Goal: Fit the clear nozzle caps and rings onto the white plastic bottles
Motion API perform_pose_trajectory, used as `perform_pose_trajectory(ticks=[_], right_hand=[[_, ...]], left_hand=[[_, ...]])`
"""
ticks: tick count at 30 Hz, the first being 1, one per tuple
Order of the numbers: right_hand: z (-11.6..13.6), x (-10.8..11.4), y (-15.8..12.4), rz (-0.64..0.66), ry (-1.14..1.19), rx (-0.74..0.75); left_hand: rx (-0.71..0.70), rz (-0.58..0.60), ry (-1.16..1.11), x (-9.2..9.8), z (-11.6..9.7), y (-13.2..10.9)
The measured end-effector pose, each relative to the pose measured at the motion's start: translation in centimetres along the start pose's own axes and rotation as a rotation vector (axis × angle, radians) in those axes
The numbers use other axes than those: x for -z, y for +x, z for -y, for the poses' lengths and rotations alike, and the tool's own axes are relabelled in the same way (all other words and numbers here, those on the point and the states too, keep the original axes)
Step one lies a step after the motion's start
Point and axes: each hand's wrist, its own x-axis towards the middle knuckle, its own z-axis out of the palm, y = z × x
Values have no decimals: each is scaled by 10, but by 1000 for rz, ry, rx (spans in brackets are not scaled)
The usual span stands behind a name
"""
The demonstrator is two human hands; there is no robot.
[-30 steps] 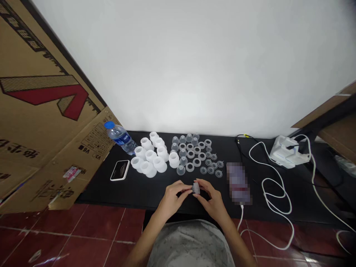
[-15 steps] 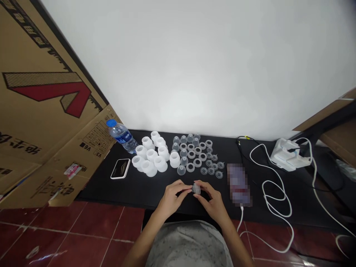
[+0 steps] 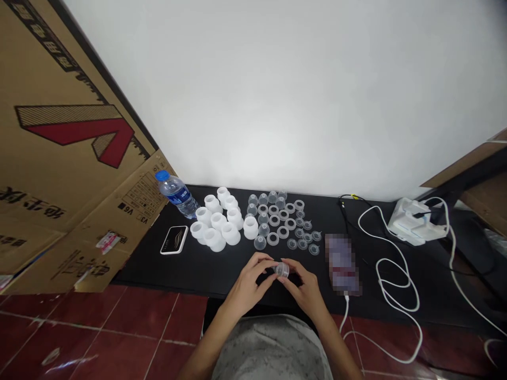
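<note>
Between both hands, close to the table's front edge, is a small clear ridged collar with a nipple-like tip (image 3: 282, 269). My left hand (image 3: 250, 279) has its thumb and fingers closed at the collar's left side. My right hand (image 3: 304, 283) pinches the right side, thumb below and index finger above. Beyond the hands lie several translucent rings (image 3: 282, 232) and clear domed caps (image 3: 260, 243). To their right are small clear silicone discs with pointed tips (image 3: 314, 249). Several white wide-necked bottles (image 3: 216, 241) stand in a group at the left.
On the black table (image 3: 233, 264), a white-framed device (image 3: 174, 240) and a water bottle (image 3: 179, 195) are at the left. A blurred phone (image 3: 343, 264) with a white cable (image 3: 396, 282) lies right of my hands, below a white power strip (image 3: 415, 221). A cardboard box (image 3: 79, 174) borders the left.
The collar has been tilted between my fingers, so its round end now shows instead of its ridged side. Left fingers reach further over it. The camera view has shifted slightly.
</note>
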Motion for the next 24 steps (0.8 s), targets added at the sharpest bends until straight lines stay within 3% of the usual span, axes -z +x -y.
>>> perform_pose_trajectory(ticks=[4,24], right_hand=[[1,0,-1,27,-41,6],[6,0,3,77,-9,-1]], left_hand=[[-32,39,-19,0,-4,3],[-62,-89,30,-6,11,-5]])
